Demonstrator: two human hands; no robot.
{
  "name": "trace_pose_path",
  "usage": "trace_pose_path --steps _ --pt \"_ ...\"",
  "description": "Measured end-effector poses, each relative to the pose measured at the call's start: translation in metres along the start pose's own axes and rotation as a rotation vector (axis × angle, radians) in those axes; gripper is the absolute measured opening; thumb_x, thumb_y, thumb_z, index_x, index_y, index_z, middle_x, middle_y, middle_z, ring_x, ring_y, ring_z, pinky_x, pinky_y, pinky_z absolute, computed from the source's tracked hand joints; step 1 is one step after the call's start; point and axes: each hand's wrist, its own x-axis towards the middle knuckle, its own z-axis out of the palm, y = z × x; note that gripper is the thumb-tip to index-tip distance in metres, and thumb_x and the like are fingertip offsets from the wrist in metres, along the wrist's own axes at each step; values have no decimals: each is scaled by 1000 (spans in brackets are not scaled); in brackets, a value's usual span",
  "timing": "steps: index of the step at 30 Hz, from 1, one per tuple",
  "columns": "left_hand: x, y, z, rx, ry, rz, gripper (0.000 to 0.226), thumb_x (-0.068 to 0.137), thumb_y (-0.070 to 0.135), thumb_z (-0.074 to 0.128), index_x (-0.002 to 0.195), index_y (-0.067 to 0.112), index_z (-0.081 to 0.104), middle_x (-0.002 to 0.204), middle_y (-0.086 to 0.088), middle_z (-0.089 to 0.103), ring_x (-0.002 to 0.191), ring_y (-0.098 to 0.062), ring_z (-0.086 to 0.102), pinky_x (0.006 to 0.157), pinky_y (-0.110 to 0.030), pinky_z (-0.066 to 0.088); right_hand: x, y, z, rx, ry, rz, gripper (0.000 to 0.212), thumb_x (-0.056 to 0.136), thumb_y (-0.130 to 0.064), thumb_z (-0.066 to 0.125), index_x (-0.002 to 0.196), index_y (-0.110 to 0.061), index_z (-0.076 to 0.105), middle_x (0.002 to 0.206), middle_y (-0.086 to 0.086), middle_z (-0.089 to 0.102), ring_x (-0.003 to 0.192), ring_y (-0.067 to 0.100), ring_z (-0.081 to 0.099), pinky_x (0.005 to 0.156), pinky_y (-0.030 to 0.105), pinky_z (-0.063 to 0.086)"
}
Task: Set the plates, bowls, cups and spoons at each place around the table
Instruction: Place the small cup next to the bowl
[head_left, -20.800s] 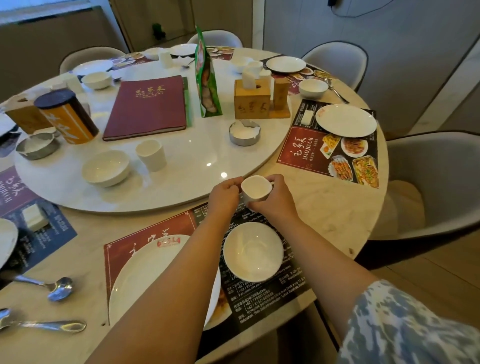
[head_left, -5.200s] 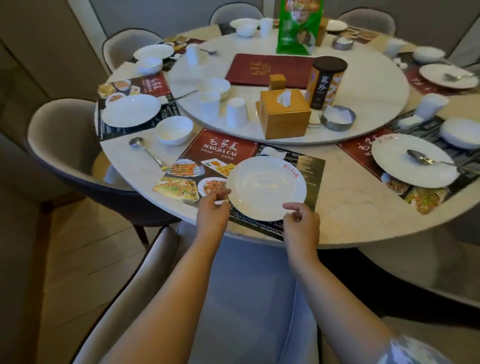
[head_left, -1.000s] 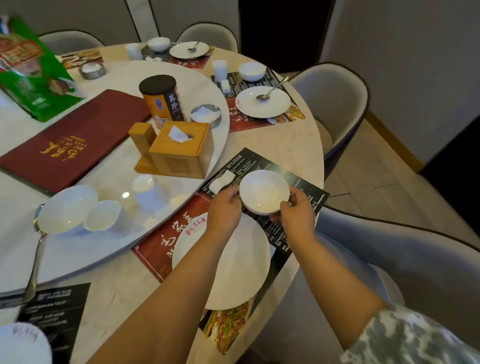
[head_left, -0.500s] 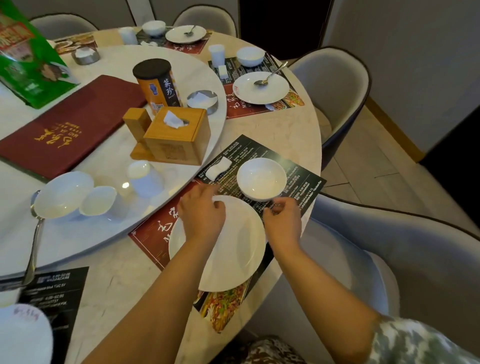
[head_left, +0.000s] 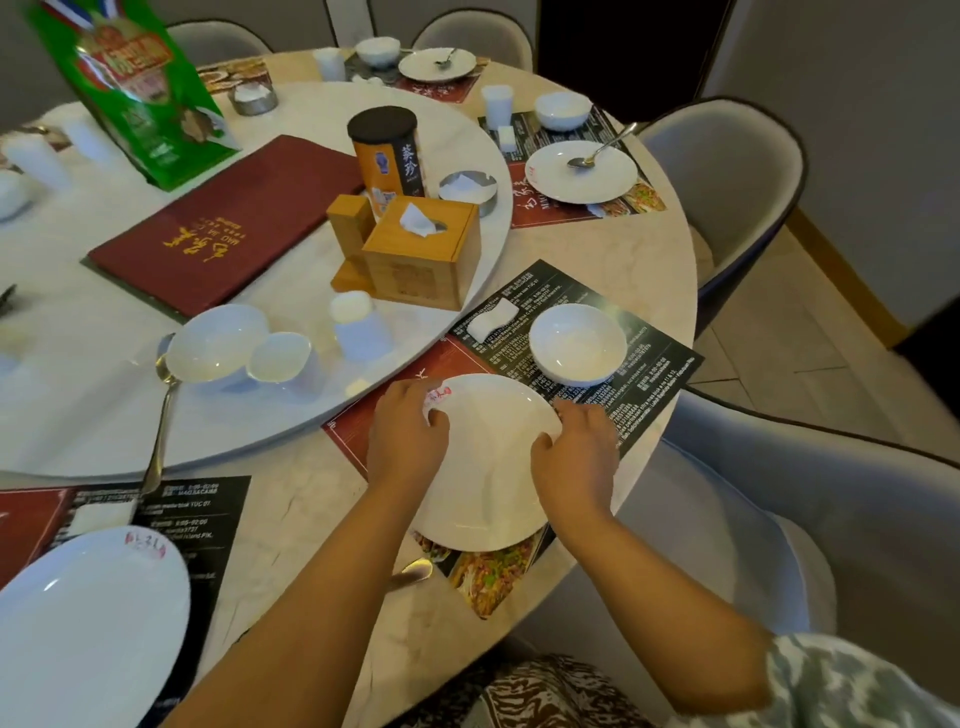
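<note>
- Both hands grip the plate (head_left: 488, 462) from opposite sides: the left hand (head_left: 408, 441) curls over its far-left rim by the red mark, the right hand (head_left: 574, 457) pinches the right rim. A two-sided hold like this suits turning or squaring it.
- The plate lies flat on the mat (head_left: 649, 379) at the surface (head_left: 291, 514) edge, nearest the chair (head_left: 831, 499), where a diner would reach first.
- A spoon tip (head_left: 413, 571) shows just below the left forearm; the rest is hidden.
- The bowl (head_left: 576, 345) sits on the mat just beyond the plate, apart from it, leaving the plate clear.
- A folded towel (head_left: 493, 318) lies left of the bowl.
- No cup stands on this mat; cups (head_left: 356, 325) wait on the turntable (head_left: 78, 415), likely stock for remaining places.
</note>
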Motion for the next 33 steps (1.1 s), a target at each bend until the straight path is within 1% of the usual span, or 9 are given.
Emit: trace_pose_path --steps 2,6,10,12,15,17,19,24,33 --pt "-2 -8 -7 -71 69 -36 31 93 18 56 122 26 63 129 2 57 120 -19 53 96 -34 47 -3 -10 5 -44 16 -107 46 91 -14 57 136 -19 50 133 1 49 126 20 39 104 36 33" --pt "-9 -27 -30 -237 288 -116 22 95 16 53 108 26 67 117 5 60 109 -12 55 85 -20 40 -7 -44 26 127 -129 -280 40 93 -13 57 131 -22 55 136 -2 49 130 17 39 110 31 34" --pt "-11 -51 -58 -319 468 -176 31 90 6 52 108 30 62 116 6 51 104 -9 53 88 -25 46 -13 -87 53 267 -285 -421 36 92 -11 58 128 -19 58 132 1 52 124 17 45 100 18 34" --pt "-9 -63 -69 -357 535 -206 35 88 2 53 112 26 59 119 5 45 104 -10 52 88 -27 47 -12 -109 66 316 -370 -468 42 90 -11 62 130 -17 56 133 4 53 124 19 48 104 28 41" --pt "1 -75 -84 -446 550 -294 40 88 0 53 123 19 52 127 2 45 109 -10 51 88 -27 46 -8 -141 82 369 -474 -523 58 88 -13 66 141 -17 44 143 4 48 130 21 46 107 36 41" --pt "7 -81 -90 -502 513 -314 46 89 0 50 131 19 48 134 1 48 115 -9 51 89 -24 43 -4 -161 89 401 -560 -527 64 90 -15 65 146 -14 35 149 6 42 135 21 41 108 28 35" --pt "13 -85 -94 -549 466 -334 48 91 1 46 135 21 47 136 1 52 121 -11 52 93 -25 42 -1 -177 96 400 -606 -523 64 90 -15 65 145 -9 34 148 11 43 133 21 41 98 14 29" --pt "21 -90 -96 -588 390 -293 46 94 1 39 132 21 56 130 2 61 119 -12 57 106 -39 45 2 -192 116 428 -558 -490 64 85 -21 71 140 -10 41 141 9 50 129 22 47 97 19 32" --pt "-1 -64 -78 -685 375 -188 39 96 4 39 114 28 64 114 8 68 107 -9 64 95 -39 54 -5 -130 94 604 -327 -422 64 76 -26 80 132 -22 49 131 -7 54 119 7 50 95 16 46"
